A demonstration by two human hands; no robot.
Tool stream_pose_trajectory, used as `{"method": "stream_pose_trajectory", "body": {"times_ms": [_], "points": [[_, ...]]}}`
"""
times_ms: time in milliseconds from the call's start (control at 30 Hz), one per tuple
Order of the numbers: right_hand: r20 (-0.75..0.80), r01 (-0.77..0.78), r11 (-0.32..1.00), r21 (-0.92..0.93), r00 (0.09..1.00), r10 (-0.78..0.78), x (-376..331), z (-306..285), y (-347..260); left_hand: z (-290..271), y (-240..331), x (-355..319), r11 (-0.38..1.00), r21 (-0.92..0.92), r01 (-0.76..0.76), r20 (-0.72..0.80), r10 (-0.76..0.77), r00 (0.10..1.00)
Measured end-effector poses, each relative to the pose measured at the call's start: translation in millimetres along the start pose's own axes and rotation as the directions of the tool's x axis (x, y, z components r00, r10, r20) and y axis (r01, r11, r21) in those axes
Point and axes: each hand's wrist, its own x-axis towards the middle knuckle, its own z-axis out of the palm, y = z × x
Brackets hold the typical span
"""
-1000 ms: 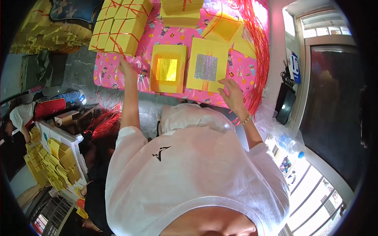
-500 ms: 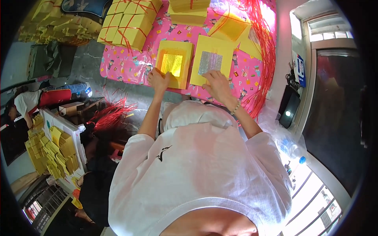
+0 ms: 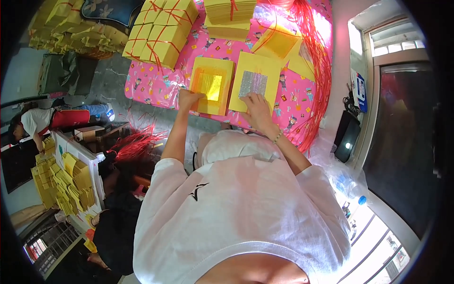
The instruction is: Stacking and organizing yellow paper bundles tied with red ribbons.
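Observation:
Side by side on the pink table lie two stacks of yellow paper. The left stack [image 3: 226,78] has an orange border around a shiny gold square. My left hand [image 3: 188,98] is closed at its lower left edge, thumb across the top; its other fingers are partly hidden. On the right stack [image 3: 269,71], whose top sheet bears a silver square [image 3: 251,81], my right hand [image 3: 257,111] rests with its fingers stretched out over the silver square's lower part. A beaded bracelet circles the right wrist.
Tied yellow paper bundles [image 3: 163,42] stand at the back left, another paper stack [image 3: 229,23] behind. Long red ribbons [image 3: 321,80] hang down the table's right side. At left, a person [image 3: 40,120] leans over a table of yellow bundles [image 3: 71,182]. Another person in black [image 3: 116,236] is nearer.
The view has shifted slightly, so the table sits lower. My left hand's fingers have drawn together at the left stack's edge. My right hand's fingers have moved onto the silver square's lower part.

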Motion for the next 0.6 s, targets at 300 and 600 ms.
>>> {"method": "stream_pose_trajectory", "body": {"times_ms": [300,600], "points": [[0.025,-0.030,0.985,0.167,0.999,0.027,3,1,15,-7,0,1,0.881,-0.467,-0.077,0.249,0.215,0.944],[0.107,-0.240,0.673,0.699,0.966,0.234,18,-1,22,-64,49,-55,0.807,-0.562,-0.181,0.193,0.341,0.920]]}}
